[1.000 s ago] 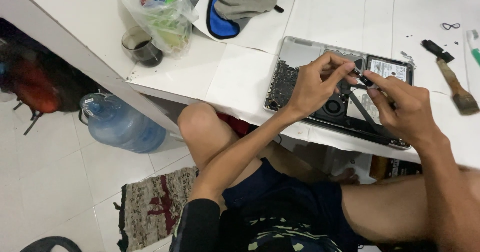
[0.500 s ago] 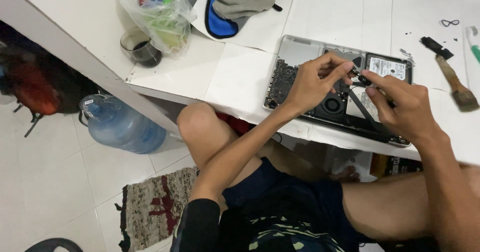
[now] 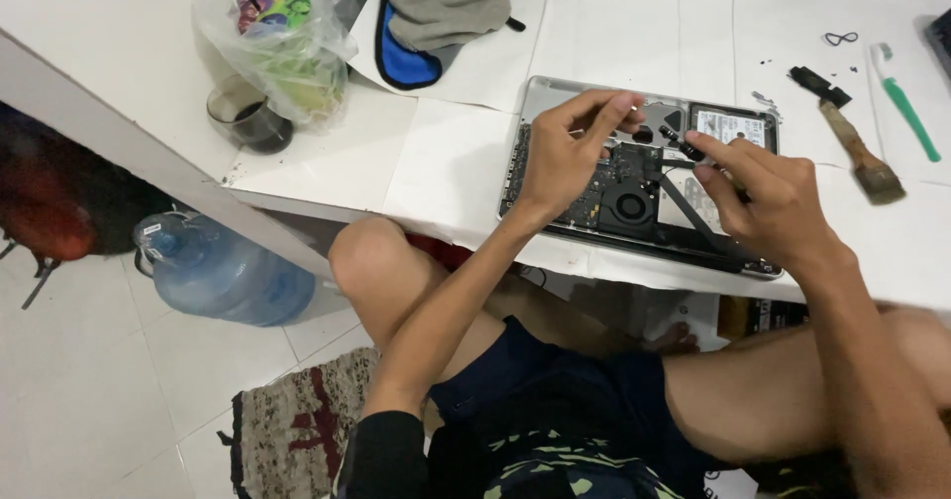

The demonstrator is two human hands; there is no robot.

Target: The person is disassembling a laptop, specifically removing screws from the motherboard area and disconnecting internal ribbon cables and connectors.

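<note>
Centrally, an opened laptop (image 3: 634, 187) lies bottom-up on the white table (image 3: 466, 162), its cover off so that the dark circuit board, a round black fan (image 3: 628, 204) and a silver drive (image 3: 733, 125) at the far right corner show. Left hand (image 3: 565, 152): raised above the board, thumb and forefinger pinched together near the laptop's far edge; whether they grip anything is too small to tell. Right hand (image 3: 768, 197): above the laptop's right half, fingers closed on a small dark tool (image 3: 684, 144) whose tip points toward the middle of the machine, just beside the left fingertips. Right of the laptop, well apart from the hands, lie a worn brush with a wooden handle (image 3: 857, 157), a green-and-white toothbrush (image 3: 906, 103) and a few tiny dark parts scattered on the table. Far left on the table: a clear plastic bag (image 3: 282, 48) holding colourful items, touching a glass cup of dark liquid (image 3: 250, 119); behind the laptop, a folded grey-and-blue cloth (image 3: 436, 13). Below the table edge: the person's bare knees, a blue water jug (image 3: 223, 276) on the tiled floor, and a patterned mat (image 3: 292, 430).
</note>
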